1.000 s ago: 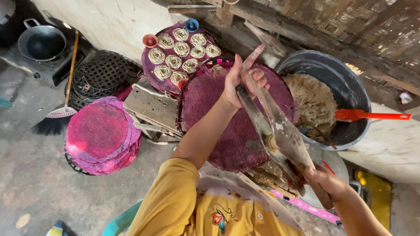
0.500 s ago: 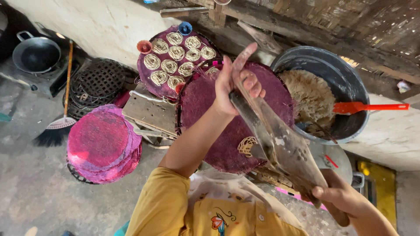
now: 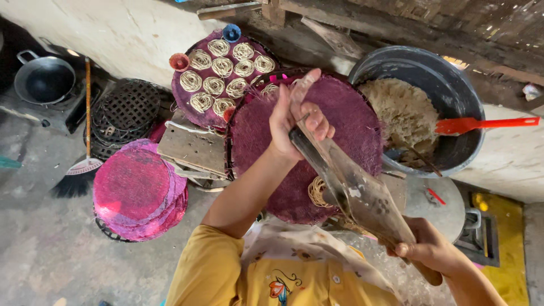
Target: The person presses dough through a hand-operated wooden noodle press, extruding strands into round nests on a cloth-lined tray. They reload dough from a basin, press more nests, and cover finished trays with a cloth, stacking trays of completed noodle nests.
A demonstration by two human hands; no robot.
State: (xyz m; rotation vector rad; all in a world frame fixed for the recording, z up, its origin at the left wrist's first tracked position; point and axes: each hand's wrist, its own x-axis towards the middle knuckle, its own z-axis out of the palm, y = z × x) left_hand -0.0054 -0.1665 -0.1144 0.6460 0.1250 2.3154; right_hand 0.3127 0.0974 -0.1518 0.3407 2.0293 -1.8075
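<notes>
Head view: the right hand [image 3: 433,249] is clenched around the wooden handle of a flat metal paddle [image 3: 357,190], whose blade runs up and away from those fingers toward the left hand [image 3: 297,122]. The left hand has thumb and curled fingers closed on the far end of the blade, with the index finger extended upward; whether the fingers press the blade or wipe along it cannot be determined. Below the left-hand fingers lies a round purple woven tray [image 3: 340,113], bare except for one small noodle nest [image 3: 318,190], which sits just beside the paddle's lower edge, partly hidden by the blade. Beyond the left fingertips, a second purple tray [image 3: 192,113] carries rows of finished noodle nests. To the right of both hands stands a dark basin [image 3: 453,85] holding a mass of pale noodles, with a red spatula [image 3: 487,123] resting on its rim. Left of the forearm, a stack of pink woven trays [image 3: 139,192] lies well apart. Judged step: the blade is being cleared or loaded between nests. The next move likely calls for a steady handle grip and a controlled placement beside the existing nest, without disturbing it
</notes>
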